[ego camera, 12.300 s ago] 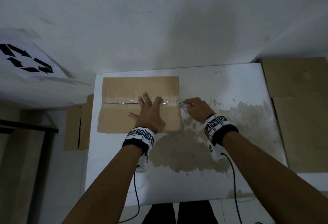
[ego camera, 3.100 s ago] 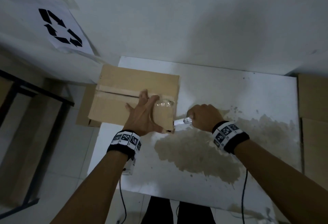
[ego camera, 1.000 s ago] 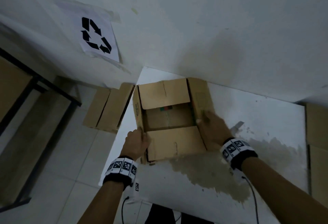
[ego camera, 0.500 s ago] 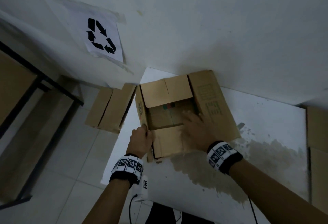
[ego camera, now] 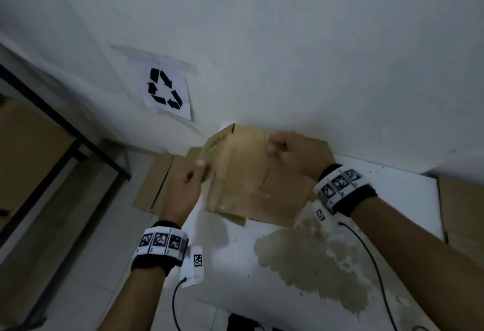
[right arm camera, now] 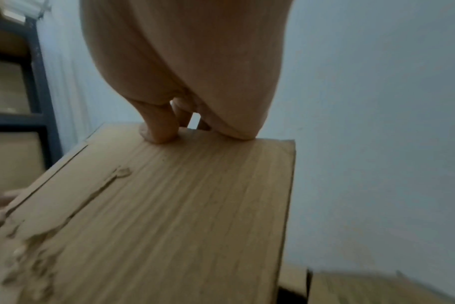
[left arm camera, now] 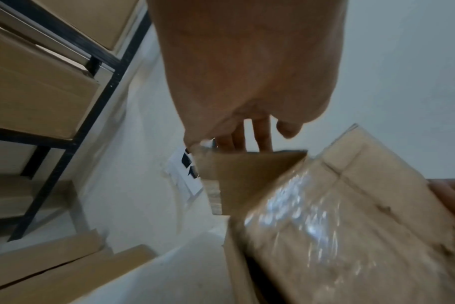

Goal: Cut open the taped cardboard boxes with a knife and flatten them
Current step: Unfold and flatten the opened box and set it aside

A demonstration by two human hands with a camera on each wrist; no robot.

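The box (ego camera: 251, 178) stands on the desk (ego camera: 235, 265). Left hand (ego camera: 184, 189) pinches its side flap; right hand (ego camera: 296, 155) fingers (right arm camera: 159, 131) curl over its far top edge.

**Count of things in view**

One cardboard box (ego camera: 251, 181) is held up over the near-left part of one white table (ego camera: 408, 207). Two hands are on it: one left hand (ego camera: 184, 186) at its left side and one right hand (ego camera: 293, 156) at its far edge. Each wrist wears one marker band, two bands in all, left (ego camera: 159, 245) and right (ego camera: 341, 186). One flattened cardboard piece (ego camera: 154, 181) lies on the floor to the left of the table. At the right edge, cardboard (ego camera: 461, 207) lies beside the table; how many pieces cannot be told. One paper recycling sign (ego camera: 167, 93) hangs on the far wall. One dark metal shelf frame (ego camera: 62, 131) stands at far left, with at least two brown boxes (left arm camera: 37, 92) on it.
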